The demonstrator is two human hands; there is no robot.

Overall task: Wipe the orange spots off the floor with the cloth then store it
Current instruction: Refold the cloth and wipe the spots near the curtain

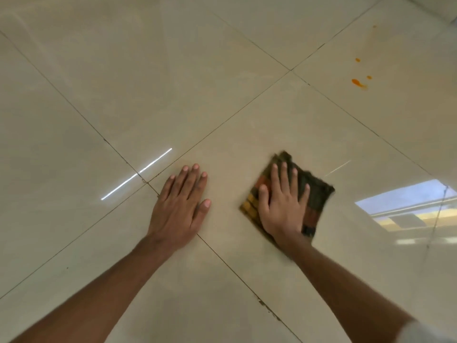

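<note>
Glossy cream tiled floor [173,82], dark grout lines crossing, a window's bright reflection low on the right side. Folded, dark multicoloured cloth [314,194] flat on the tile, edges blurred, so likely mid-stroke. Pinned under the right hand [282,206], palm down, fingers spread wide over the fabric, pressing rather than gripping, probably to spread the load and keep the whole pad in contact. Just beside it, apart from the cloth, the left hand [181,206], flat and open on bare tile, fingers together, holding nothing, placed as a prop for a body leaning forward. Further out, up toward the far right, the orange spots [357,81]: one larger smear, smaller drops near it, a fainter speck higher up. Well apart from the cloth, a grout line between. Wiping there not yet done by the look of it; storing clearly some way off
</note>
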